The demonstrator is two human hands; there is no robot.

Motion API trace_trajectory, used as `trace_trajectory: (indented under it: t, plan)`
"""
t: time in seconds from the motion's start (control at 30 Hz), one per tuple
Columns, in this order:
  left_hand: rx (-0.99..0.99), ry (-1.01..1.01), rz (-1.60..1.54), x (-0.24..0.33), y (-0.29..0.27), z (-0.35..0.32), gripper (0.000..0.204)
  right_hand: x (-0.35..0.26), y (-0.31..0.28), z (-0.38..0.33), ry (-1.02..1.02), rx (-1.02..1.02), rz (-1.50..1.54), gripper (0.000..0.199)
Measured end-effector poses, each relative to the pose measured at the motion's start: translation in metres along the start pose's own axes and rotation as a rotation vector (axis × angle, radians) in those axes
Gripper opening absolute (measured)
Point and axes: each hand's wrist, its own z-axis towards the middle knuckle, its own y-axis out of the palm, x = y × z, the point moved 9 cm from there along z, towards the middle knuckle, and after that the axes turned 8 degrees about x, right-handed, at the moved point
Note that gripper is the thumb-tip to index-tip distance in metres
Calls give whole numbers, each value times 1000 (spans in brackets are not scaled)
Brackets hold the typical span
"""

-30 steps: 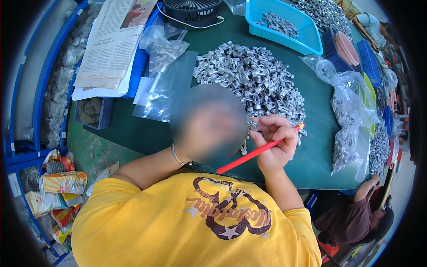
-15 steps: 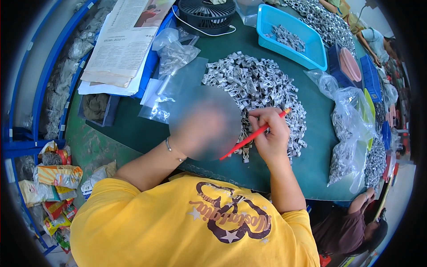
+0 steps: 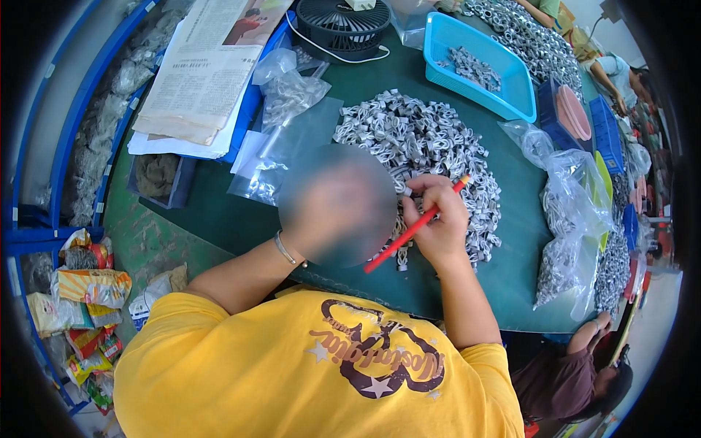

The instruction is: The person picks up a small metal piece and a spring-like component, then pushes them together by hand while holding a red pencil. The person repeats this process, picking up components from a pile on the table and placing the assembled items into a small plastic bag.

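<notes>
A red pencil-like stick (image 3: 396, 245) with a tan end lies slanted in my right hand (image 3: 444, 223), its long red part pointing down and left. The thumb and forefinger of that hand are bent close together by the pile's near edge. Whether they also pinch a small part I cannot make out. Just left of it is my left hand (image 3: 314, 219), under a round blur that hides its fingers and anything in them. A bracelet (image 3: 285, 250) circles its wrist. Beyond both hands spreads a heap of small grey looped metal clips (image 3: 427, 139) on the green tabletop (image 3: 504, 292).
At the back stand a black fan (image 3: 343, 29) and a light-blue basket (image 3: 522, 95) with some clips. Newspapers (image 3: 193, 80) and clear bags (image 3: 292, 95) lie at the left. Filled plastic bags (image 3: 573, 197) line the right. Another person (image 3: 558, 379) sits at the lower right.
My right hand has shifted slightly left with the red stick, which tilts a little more steeply. My left hand stays in about the same place.
</notes>
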Motion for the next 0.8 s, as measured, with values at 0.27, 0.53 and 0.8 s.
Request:
trace_trajectory:
  t: [0.27,0.53,0.8]
  plan:
    - [51,-396,-458,-9,2,0,25,-9,-12,-13,121,-20,297,33]
    - [37,-64,-207,22,-7,11,23,29,7,-45,777,-75,660,17]
    - [74,-430,-611,14,-3,13,21,27,-2,-44,607,31,826,28]
